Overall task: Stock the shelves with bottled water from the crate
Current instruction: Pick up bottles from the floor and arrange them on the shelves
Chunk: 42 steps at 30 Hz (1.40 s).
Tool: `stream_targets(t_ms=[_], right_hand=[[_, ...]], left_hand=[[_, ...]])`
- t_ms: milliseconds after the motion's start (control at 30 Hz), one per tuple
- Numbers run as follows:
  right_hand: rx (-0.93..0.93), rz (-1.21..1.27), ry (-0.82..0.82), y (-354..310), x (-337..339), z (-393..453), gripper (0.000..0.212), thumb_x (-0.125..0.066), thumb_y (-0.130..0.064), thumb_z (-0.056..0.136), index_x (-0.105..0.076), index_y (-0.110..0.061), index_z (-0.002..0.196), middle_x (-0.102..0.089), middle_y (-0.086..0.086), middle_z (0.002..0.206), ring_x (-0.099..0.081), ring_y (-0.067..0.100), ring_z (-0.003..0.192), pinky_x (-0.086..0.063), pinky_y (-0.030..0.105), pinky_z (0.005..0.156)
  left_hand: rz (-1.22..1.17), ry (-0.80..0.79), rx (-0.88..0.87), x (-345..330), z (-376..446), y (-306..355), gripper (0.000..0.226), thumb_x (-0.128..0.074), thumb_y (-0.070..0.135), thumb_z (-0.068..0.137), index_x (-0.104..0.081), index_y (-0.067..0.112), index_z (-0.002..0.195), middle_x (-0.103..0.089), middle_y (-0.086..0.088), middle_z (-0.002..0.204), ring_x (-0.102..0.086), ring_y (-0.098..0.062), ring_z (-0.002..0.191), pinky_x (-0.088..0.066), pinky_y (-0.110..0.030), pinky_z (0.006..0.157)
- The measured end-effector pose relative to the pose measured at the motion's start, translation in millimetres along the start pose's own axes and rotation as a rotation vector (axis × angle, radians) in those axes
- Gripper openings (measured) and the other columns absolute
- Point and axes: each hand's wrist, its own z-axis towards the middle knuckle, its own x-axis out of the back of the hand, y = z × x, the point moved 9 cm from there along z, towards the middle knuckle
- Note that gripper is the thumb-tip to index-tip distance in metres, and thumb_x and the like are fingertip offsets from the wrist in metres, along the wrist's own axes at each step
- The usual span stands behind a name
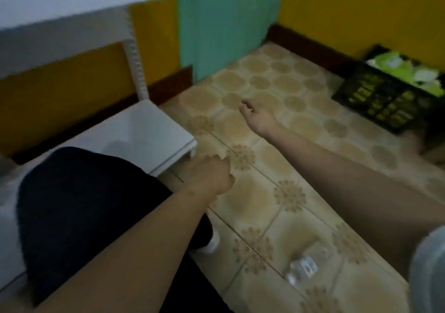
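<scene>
A bottle (304, 265) lies near on the floor. Both the left hand (212, 176) and right hand (258, 116) hang loosely curled and empty; reach right for the far crate (375, 100), then fill the left shelf (134, 129).

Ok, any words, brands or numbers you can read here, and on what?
None can be read.
Black plastic crate by the yellow wall: yellow markings on its side, too blurred to read.
Green-and-white packs inside it: print blurred.
Clear plastic water bottle lying on the tiled floor: label blurred.

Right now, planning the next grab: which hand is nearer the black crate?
Right hand, reaching out left of the crate. Left hand hangs farther back by the white shelf.
</scene>
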Motion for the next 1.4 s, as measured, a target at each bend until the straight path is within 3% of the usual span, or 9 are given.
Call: stream_targets(t_ms=[267,367,533,600,700,867,1200,1300,1400], right_hand=[[-1.002,0.097,-0.051,391,-66,-238,0.065,-0.047,-0.043,0.1,-0.038,0.004,0.143,-0.043,0.022,0.146,-0.044,0.037,0.131,-0.039,0.037,0.103],[-1.218,0.35,-0.028,438,-121,-308,0.058,-0.055,-0.038,0.097,-0.047,0.004,0.136,-0.052,0.02,0.134,-0.053,0.03,0.105,-0.044,0.034,0.089],[-1.435,0.77,0.145,449,-201,-354,0.03,-0.063,-0.025,0.094,-0.055,-0.002,0.111,-0.048,0.007,0.077,-0.045,0.016,0.06,-0.04,0.022,0.046],[-1.511,0.973,0.267,447,-229,-360,0.033,-0.064,-0.027,0.093,-0.05,-0.004,0.113,-0.048,0.006,0.075,-0.049,0.019,0.061,-0.045,0.022,0.048],[-1.544,1.259,0.528,446,-253,-352,0.031,-0.065,-0.018,0.093,-0.05,-0.006,0.118,-0.054,0.006,0.085,-0.06,0.022,0.079,-0.055,0.028,0.072],[-1.498,1.434,0.739,432,-248,-334,0.024,-0.064,-0.021,0.094,-0.049,-0.014,0.111,-0.06,0.007,0.095,-0.062,0.015,0.073,-0.058,0.026,0.07],[-1.468,0.503,0.573,424,-159,-368,0.038,-0.055,-0.033,0.097,-0.058,0.002,0.112,-0.062,0.017,0.104,-0.061,0.033,0.094,-0.049,0.036,0.075],[-1.351,0.397,0.359,413,-137,-366,0.04,-0.054,-0.033,0.096,-0.064,0.004,0.108,-0.067,0.021,0.102,-0.06,0.03,0.082,-0.047,0.03,0.065],[-1.2,0.446,0.211,385,-127,-355,0.031,-0.06,-0.032,0.092,-0.067,-0.004,0.105,-0.069,0.018,0.106,-0.061,0.025,0.081,-0.054,0.033,0.076]], left_hand=[[0.036,-0.42,-0.234,-169,-14,117,0.049,-0.039,0.04,0.1,-0.038,0.013,0.142,-0.045,-0.012,0.136,-0.049,-0.031,0.12,-0.046,-0.044,0.096],[0.064,-0.62,-0.149,-204,-15,93,0.053,-0.043,0.036,0.102,-0.033,0.013,0.148,-0.038,-0.013,0.149,-0.043,-0.03,0.132,-0.04,-0.039,0.106],[-0.104,-0.467,-0.026,-199,17,81,0.049,-0.046,0.036,0.1,-0.041,0.016,0.144,-0.048,-0.014,0.14,-0.051,-0.029,0.122,-0.045,-0.039,0.101],[-0.135,-0.485,-0.002,-205,18,84,0.048,-0.046,0.034,0.1,-0.042,0.016,0.143,-0.051,-0.012,0.137,-0.053,-0.027,0.119,-0.046,-0.036,0.098],[-0.195,-0.517,0.014,-215,16,92,0.046,-0.047,0.033,0.1,-0.044,0.015,0.142,-0.052,-0.01,0.136,-0.053,-0.025,0.118,-0.044,-0.032,0.096],[-0.228,-0.515,0.014,-215,20,91,0.042,-0.045,0.03,0.1,-0.046,0.016,0.139,-0.056,-0.01,0.133,-0.054,-0.025,0.117,-0.044,-0.032,0.096],[-0.313,-0.436,0.016,-188,10,85,0.041,-0.038,0.028,0.103,-0.046,0.014,0.141,-0.055,-0.011,0.137,-0.054,-0.026,0.121,-0.043,-0.031,0.098],[-0.341,-0.403,0.023,-173,2,79,0.042,-0.036,0.029,0.103,-0.045,0.015,0.142,-0.056,-0.01,0.135,-0.056,-0.026,0.117,-0.043,-0.029,0.092],[-0.346,-0.369,0.049,-153,-7,68,0.044,-0.038,0.03,0.103,-0.042,0.013,0.143,-0.053,-0.012,0.138,-0.054,-0.029,0.119,-0.045,-0.033,0.096]])
